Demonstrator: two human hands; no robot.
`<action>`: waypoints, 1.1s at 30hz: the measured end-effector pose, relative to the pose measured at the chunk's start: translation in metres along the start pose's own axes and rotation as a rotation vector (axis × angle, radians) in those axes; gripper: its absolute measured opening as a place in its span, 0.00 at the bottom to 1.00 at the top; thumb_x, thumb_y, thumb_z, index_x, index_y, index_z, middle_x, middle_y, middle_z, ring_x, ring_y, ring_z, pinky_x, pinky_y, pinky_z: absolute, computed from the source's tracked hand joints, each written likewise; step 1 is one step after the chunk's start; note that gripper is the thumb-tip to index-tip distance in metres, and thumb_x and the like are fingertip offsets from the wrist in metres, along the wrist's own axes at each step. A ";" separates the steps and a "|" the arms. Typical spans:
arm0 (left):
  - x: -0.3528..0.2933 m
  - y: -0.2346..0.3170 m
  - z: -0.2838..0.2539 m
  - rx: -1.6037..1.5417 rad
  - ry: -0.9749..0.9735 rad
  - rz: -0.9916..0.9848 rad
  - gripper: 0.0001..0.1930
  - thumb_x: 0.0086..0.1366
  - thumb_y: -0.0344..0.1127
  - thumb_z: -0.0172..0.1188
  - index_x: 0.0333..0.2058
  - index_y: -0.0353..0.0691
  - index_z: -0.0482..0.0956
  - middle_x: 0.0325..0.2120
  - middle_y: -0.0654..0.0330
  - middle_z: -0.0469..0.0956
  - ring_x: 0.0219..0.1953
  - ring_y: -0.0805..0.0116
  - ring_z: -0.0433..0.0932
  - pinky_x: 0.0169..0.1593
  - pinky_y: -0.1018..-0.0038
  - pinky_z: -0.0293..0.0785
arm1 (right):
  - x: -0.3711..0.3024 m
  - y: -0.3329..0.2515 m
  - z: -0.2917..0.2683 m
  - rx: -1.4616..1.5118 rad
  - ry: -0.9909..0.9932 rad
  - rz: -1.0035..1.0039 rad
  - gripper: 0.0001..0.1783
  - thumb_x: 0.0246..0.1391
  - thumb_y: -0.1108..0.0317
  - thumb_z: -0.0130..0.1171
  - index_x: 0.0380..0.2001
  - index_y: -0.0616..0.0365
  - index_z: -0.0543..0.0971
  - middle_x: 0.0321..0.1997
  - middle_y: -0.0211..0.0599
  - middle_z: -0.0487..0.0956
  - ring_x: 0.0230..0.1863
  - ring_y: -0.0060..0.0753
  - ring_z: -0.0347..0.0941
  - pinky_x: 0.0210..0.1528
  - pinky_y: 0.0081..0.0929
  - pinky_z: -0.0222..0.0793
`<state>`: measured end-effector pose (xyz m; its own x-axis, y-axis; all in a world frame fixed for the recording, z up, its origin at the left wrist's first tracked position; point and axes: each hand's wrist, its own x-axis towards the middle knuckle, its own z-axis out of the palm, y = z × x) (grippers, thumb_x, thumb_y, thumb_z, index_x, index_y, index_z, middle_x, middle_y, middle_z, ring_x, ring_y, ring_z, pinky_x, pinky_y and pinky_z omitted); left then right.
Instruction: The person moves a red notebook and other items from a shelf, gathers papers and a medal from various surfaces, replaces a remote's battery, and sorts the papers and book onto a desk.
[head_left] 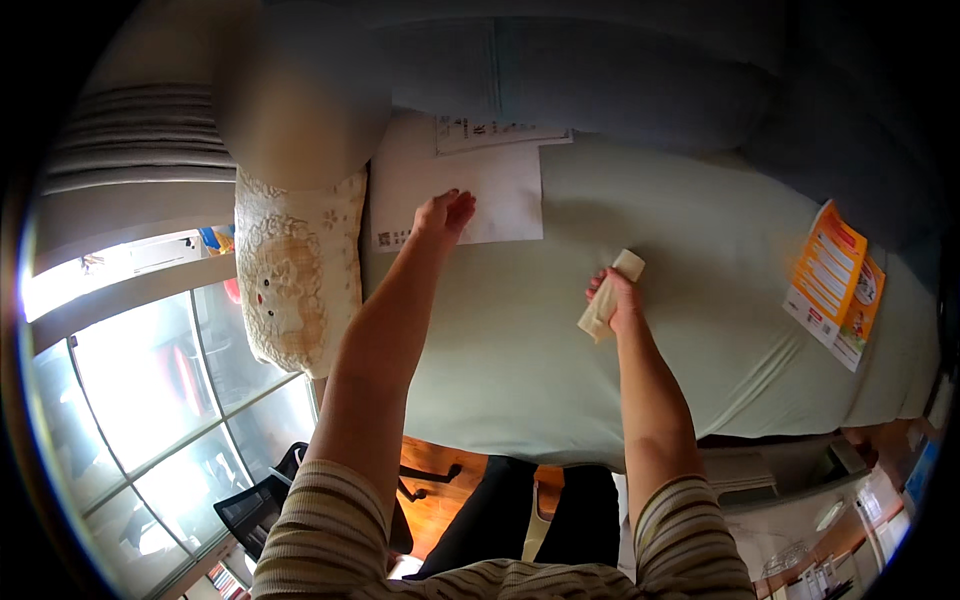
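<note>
My left hand (446,215) hovers at or just above a large white sheet of paper (510,205) on the pale green bed sheet. Its fingers are loosely bent, with nothing visible in them. In my right hand (622,299) is a folded cream cloth (598,318), gripped around its middle so that both ends stick out. This hand is over the bed to the right of the paper. Whether the cloth touches the bed sheet, I cannot tell. A second printed sheet (480,136) overlaps the far edge of the large one.
A patterned cream pillow (300,275) lies left of the paper, below a blurred beige shape. Orange and white leaflets (830,285) lie at the bed's right. Dark blue-grey fabric (620,85) fills the far side. A black chair (262,510) stands near the window at lower left.
</note>
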<state>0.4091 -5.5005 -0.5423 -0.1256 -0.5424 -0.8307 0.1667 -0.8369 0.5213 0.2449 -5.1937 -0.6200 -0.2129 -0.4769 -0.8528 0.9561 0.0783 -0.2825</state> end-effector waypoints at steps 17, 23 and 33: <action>0.122 0.032 0.047 -0.360 0.307 0.136 0.06 0.59 0.28 0.60 0.32 0.38 0.72 0.23 0.59 0.71 0.20 0.68 0.68 0.24 0.72 0.72 | 0.022 0.019 0.004 -0.086 0.186 0.072 0.15 0.44 0.58 0.59 0.29 0.57 0.73 0.25 0.37 0.75 0.24 0.40 0.73 0.28 0.36 0.70; 0.020 -0.029 -0.054 -0.186 0.249 0.126 0.11 0.59 0.28 0.60 0.39 0.35 0.70 0.29 0.58 0.73 0.23 0.68 0.71 0.26 0.70 0.72 | 0.013 0.010 0.005 -0.141 0.203 0.016 0.14 0.44 0.57 0.59 0.30 0.53 0.72 0.26 0.35 0.74 0.23 0.40 0.72 0.28 0.37 0.68; -0.119 -0.118 -0.264 0.101 0.393 0.098 0.11 0.61 0.32 0.58 0.41 0.35 0.72 0.33 0.57 0.77 0.35 0.67 0.78 0.35 0.73 0.77 | -0.007 -0.006 0.077 -0.771 0.187 -0.258 0.10 0.44 0.69 0.64 0.30 0.57 0.74 0.24 0.34 0.76 0.22 0.30 0.73 0.23 0.28 0.69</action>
<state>0.6620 -5.3178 -0.5571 0.2721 -0.5673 -0.7772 0.0600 -0.7961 0.6021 0.2563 -5.2582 -0.5785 -0.5012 -0.4142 -0.7597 0.4809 0.5965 -0.6426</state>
